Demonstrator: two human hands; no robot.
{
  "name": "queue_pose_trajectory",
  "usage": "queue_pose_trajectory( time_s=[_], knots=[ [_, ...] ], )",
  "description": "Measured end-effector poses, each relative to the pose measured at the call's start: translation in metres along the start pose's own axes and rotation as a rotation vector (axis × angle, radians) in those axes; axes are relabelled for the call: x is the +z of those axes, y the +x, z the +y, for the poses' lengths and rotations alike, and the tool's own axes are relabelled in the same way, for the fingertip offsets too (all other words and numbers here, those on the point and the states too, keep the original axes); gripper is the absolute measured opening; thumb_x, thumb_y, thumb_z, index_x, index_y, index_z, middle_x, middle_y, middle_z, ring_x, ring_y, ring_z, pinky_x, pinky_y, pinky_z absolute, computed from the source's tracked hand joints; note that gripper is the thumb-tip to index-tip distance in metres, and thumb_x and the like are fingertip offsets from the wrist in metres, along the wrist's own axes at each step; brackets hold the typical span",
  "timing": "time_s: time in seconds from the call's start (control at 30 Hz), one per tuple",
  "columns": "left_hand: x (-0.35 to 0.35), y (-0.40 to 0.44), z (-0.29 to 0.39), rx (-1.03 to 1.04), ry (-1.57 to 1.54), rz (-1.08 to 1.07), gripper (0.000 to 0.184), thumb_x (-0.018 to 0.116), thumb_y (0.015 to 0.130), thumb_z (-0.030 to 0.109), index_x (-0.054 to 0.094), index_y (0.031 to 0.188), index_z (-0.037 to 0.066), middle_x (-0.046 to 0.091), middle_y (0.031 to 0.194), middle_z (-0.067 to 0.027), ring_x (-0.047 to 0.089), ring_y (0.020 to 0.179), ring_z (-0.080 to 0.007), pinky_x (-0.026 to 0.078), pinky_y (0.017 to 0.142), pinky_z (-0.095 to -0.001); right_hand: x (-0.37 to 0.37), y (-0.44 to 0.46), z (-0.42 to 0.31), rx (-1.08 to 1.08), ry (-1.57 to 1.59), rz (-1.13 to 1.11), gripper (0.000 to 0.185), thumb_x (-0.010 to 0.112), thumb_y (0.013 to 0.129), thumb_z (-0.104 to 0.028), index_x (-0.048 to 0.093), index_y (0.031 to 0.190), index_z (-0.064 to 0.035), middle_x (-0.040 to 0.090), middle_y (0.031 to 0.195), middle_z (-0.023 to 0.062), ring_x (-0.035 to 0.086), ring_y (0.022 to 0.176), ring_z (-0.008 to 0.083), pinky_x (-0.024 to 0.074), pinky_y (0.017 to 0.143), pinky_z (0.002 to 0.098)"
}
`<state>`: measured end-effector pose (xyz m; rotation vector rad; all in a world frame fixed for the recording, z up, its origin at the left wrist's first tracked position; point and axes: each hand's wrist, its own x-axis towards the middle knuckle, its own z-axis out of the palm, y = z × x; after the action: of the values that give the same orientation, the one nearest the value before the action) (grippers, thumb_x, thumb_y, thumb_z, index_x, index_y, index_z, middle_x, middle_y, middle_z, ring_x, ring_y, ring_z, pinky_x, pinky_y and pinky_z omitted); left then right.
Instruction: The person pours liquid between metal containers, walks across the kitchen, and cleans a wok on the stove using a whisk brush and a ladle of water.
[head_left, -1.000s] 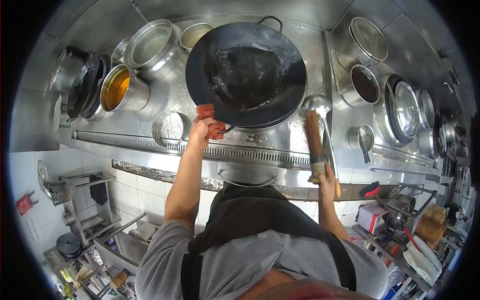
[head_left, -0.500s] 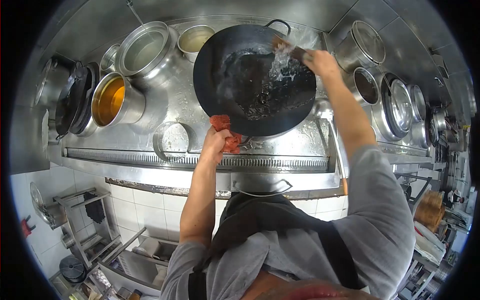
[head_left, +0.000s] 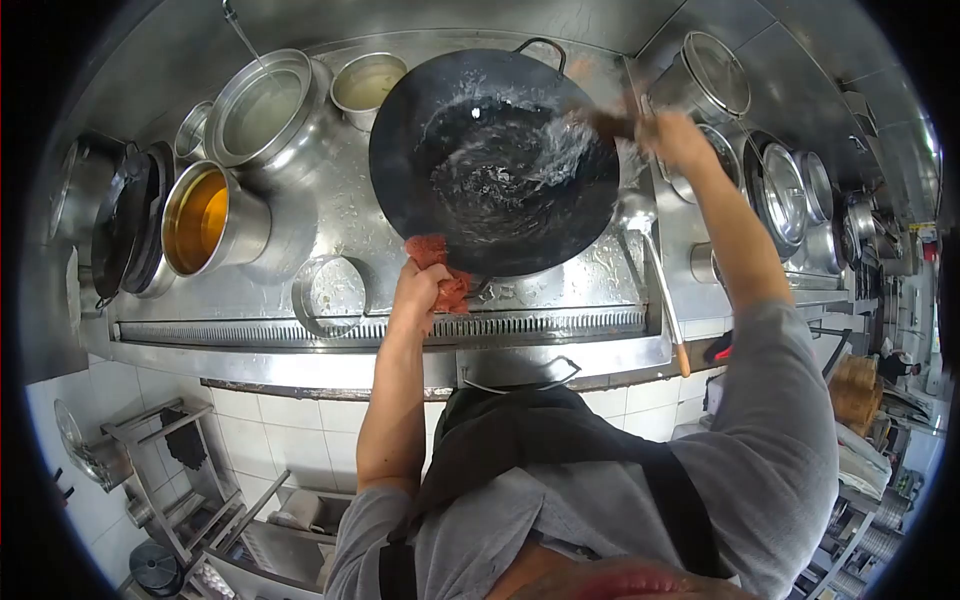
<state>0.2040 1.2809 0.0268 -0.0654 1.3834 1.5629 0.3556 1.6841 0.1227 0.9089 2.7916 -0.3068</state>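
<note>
A large black wok (head_left: 410, 165) stands on the steel cooktop, with water swirling and splashing inside it. Closed around a red cloth (head_left: 452, 292), my left hand (head_left: 416, 292) is at the wok's near left rim; whether a handle lies under the cloth is hidden. My right hand (head_left: 672, 138) is wrapped round a brown wok brush (head_left: 612, 124) over the wok's right side. Motion smears the brush, and splashing water hides its tip.
Left of the wok stand a pot of orange-yellow liquid (head_left: 246, 232), a wide pot (head_left: 290, 98) and a smaller pot (head_left: 350, 112). A metal ring (head_left: 298, 300) lies near the front. A wood-ended ladle (head_left: 664, 285) rests at right, by several lidded pots.
My right hand has moved right with the brush, toward the wok's right rim. Water swirls more widely in the wok. My left hand keeps its grip on the cloth.
</note>
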Motion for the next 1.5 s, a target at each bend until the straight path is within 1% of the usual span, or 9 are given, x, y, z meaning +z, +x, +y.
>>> queue_pose_trajectory(
  time_s=[0.07, 0.4, 0.57, 0.8, 0.93, 1.03, 1.3, 1.43, 1.5],
  knots=[
    [0.0, 0.0, 0.006, -0.06, 0.042, -0.017, 0.027, 0.048, 0.072, 0.0, 0.048, 0.099, -0.002, 0.056, 0.077, -0.0117, 0.059, 0.058, -0.0209, 0.052, 0.043, -0.0368, -0.013, 0.015, -0.04, -0.046, -0.217, 0.295, 0.025, 0.058, 0.078, -0.022, 0.065, 0.101, -0.0146, 0.064, 0.083, 0.018, 0.061, 0.083, 0.0338, 0.0495, 0.074, 0.0436],
    [0.001, 0.001, 0.004, -0.032, -0.01, 0.011, 0.031, 0.046, 0.072, -0.002, 0.043, 0.103, -0.004, 0.056, 0.076, -0.0158, 0.057, 0.056, -0.0229, 0.051, 0.041, -0.0394, 0.018, -0.02, -0.055, -0.334, -0.305, 0.025, 0.024, 0.058, 0.076, -0.019, 0.066, 0.097, -0.0109, 0.065, 0.086, 0.0167, 0.062, 0.081, 0.0336, 0.0504, 0.075, 0.0427],
    [0.004, -0.003, 0.006, -0.068, 0.074, -0.004, 0.032, 0.048, 0.072, 0.0, 0.045, 0.103, -0.003, 0.057, 0.08, -0.0135, 0.059, 0.06, -0.0214, 0.053, 0.047, -0.0373, 0.038, 0.057, -0.152, -0.084, 0.107, 0.284, 0.032, 0.063, 0.073, -0.026, 0.067, 0.102, -0.0131, 0.064, 0.093, 0.0167, 0.062, 0.088, 0.0321, 0.0487, 0.081, 0.0392],
    [-0.001, 0.006, -0.006, 0.006, 0.026, 0.003, 0.029, 0.045, 0.073, -0.003, 0.045, 0.102, -0.004, 0.057, 0.077, -0.0149, 0.058, 0.056, -0.0225, 0.051, 0.044, -0.0379, 0.073, -0.059, -0.12, -0.358, 0.263, -0.116, 0.049, 0.071, 0.067, -0.029, 0.062, 0.112, -0.0129, 0.064, 0.095, 0.018, 0.062, 0.09, 0.0327, 0.0473, 0.085, 0.034],
    [-0.002, 0.006, -0.002, -0.037, 0.014, -0.018, 0.03, 0.045, 0.073, -0.003, 0.044, 0.103, -0.002, 0.055, 0.075, -0.0128, 0.056, 0.055, -0.0208, 0.05, 0.044, -0.037, 0.035, -0.01, -0.063, -0.17, -0.149, -0.003, 0.023, 0.06, 0.073, -0.023, 0.068, 0.09, -0.0117, 0.065, 0.086, 0.016, 0.063, 0.08, 0.0309, 0.0497, 0.079, 0.0399],
    [-0.001, 0.006, -0.001, -0.038, 0.0, -0.032, 0.029, 0.045, 0.074, -0.003, 0.043, 0.103, -0.002, 0.053, 0.073, -0.0118, 0.053, 0.052, -0.0197, 0.046, 0.041, -0.0357, 0.05, 0.06, -0.101, -0.08, 0.081, 0.315, 0.026, 0.058, 0.076, -0.027, 0.065, 0.096, -0.0134, 0.064, 0.091, 0.0155, 0.062, 0.085, 0.0309, 0.0491, 0.079, 0.0424],
    [-0.009, 0.011, -0.005, -0.057, 0.024, -0.082, 0.027, 0.043, 0.073, -0.005, 0.042, 0.1, -0.001, 0.048, 0.066, -0.008, 0.042, 0.046, -0.0141, 0.035, 0.037, -0.0323, 0.11, -0.047, -0.143, -0.371, 0.452, 0.031, 0.048, 0.067, 0.072, -0.035, 0.061, 0.114, -0.0144, 0.064, 0.095, 0.0183, 0.061, 0.087, 0.0359, 0.0479, 0.084, 0.0392],
    [0.0, 0.003, 0.003, -0.039, 0.011, -0.033, 0.023, 0.043, 0.073, -0.005, 0.042, 0.095, 0.001, 0.044, 0.06, -0.0048, 0.041, 0.045, -0.0131, 0.034, 0.037, -0.0315, 0.077, -0.074, -0.07, -0.114, 0.18, -0.092, 0.045, 0.066, 0.072, -0.037, 0.061, 0.114, -0.0231, 0.065, 0.098, 0.0144, 0.063, 0.089, 0.0308, 0.0479, 0.088, 0.0381],
    [-0.001, 0.007, 0.003, -0.04, 0.012, -0.021, 0.022, 0.044, 0.072, -0.005, 0.042, 0.093, 0.001, 0.043, 0.059, -0.0038, 0.041, 0.044, -0.0127, 0.033, 0.036, -0.0312, 0.069, -0.036, -0.049, 0.014, -0.012, 0.137, 0.039, 0.065, 0.074, -0.031, 0.063, 0.109, -0.0141, 0.065, 0.084, 0.0181, 0.063, 0.078, 0.0337, 0.0507, 0.075, 0.0406]
  ],
)
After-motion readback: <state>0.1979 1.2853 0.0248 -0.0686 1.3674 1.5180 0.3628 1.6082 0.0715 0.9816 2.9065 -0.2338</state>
